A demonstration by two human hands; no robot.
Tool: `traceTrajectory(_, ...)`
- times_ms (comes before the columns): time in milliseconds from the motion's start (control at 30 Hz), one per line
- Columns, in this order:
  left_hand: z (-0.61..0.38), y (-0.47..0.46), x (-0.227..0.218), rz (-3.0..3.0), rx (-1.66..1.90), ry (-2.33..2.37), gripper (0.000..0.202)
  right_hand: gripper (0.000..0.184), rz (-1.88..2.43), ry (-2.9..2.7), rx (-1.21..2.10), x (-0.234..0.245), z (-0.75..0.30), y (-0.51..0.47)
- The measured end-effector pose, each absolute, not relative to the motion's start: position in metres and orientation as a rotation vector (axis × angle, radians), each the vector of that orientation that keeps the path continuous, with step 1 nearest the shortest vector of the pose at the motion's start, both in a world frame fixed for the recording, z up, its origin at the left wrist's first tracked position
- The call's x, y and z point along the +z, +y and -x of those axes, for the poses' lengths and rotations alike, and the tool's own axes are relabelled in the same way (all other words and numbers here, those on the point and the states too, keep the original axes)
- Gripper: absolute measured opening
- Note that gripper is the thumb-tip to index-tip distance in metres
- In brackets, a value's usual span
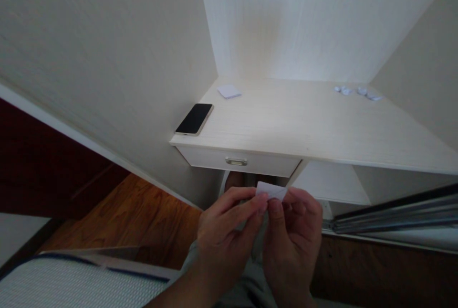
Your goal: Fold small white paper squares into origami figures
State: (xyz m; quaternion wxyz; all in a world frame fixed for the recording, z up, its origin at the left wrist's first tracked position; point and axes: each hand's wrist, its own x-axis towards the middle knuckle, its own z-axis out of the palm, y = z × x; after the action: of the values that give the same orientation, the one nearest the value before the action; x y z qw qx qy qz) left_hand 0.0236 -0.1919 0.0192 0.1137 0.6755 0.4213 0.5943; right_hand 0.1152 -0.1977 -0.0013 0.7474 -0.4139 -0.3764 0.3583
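Observation:
Both hands meet low in the middle of the view, below the desk's front edge. My left hand (227,231) and my right hand (293,236) pinch a small white piece of paper (271,190) between thumbs and fingertips; only its top edge shows above the fingers. The hands hang in front of the drawer (214,157), apart from it.
A pale wooden desk (307,126) stands in a wall niche. On it lie a black phone (194,119) at the left edge, a small white paper (229,91) behind it, and several tiny white folded pieces (358,91) at the back right. Metal rails (393,215) lie right; mattress edge (71,279) lower left.

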Motion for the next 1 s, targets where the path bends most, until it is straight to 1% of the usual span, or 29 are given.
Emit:
traceTrajectory(33, -0.025, -0.192, 0.021, -1.948, 1.742, 1.236, 0.029, 0.024, 0.9, -0.857, 0.731, -0.001, -0.116, -0.197)
traceTrajectory(67, -0.025, -0.192, 0.022, -1.904, 1.735, 1.242, 0.03, 0.027, 0.89, -0.892, 0.688, 0.0, -0.118, -0.197)
traceTrajectory(133, -0.024, -0.19, 0.027, -1.824, 1.697, 1.234, 0.032, 0.037, 0.858, -1.017, 0.629, 0.002, -0.126, -0.195)
traceTrajectory(167, -0.023, -0.189, 0.031, -1.802, 1.668, 1.213, 0.032, 0.043, 0.837, -1.109, 0.603, 0.005, -0.132, -0.193)
traceTrajectory(267, -0.013, -0.184, 0.043, -1.848, 1.534, 1.125, 0.03, 0.047, 0.787, -1.514, 0.507, 0.018, -0.154, -0.19)
traceTrajectory(300, -0.01, -0.183, 0.047, -1.898, 1.494, 1.096, 0.03, 0.046, 0.803, -1.583, 0.471, 0.024, -0.161, -0.189)
traceTrajectory(400, -0.001, -0.184, 0.058, -1.99, 1.438, 1.066, 0.033, 0.038, 0.814, -1.695, 0.501, 0.038, -0.176, -0.186)
traceTrajectory(500, 0.001, -0.188, 0.063, -1.991, 1.503, 1.094, 0.033, 0.034, 0.837, -1.664, 0.558, 0.045, -0.178, -0.185)
traceTrajectory(600, 0.001, -0.188, 0.065, -2.033, 1.556, 1.11, 0.033, 0.031, 0.904, -1.609, 0.529, 0.049, -0.174, -0.187)
traceTrajectory(667, 0.001, -0.186, 0.067, -2.086, 1.531, 1.106, 0.033, 0.029, 0.945, -1.571, 0.517, 0.051, -0.171, -0.188)
traceTrajectory(867, 0.005, -0.174, 0.075, -2.092, 1.411, 1.08, 0.019, 0.027, 1.025, -1.427, 0.668, 0.057, -0.166, -0.194)
traceTrajectory(1000, 0.004, -0.17, 0.082, -2.024, 1.383, 1.064, 0.015, 0.024, 1.084, -1.405, 0.636, 0.066, -0.165, -0.194)
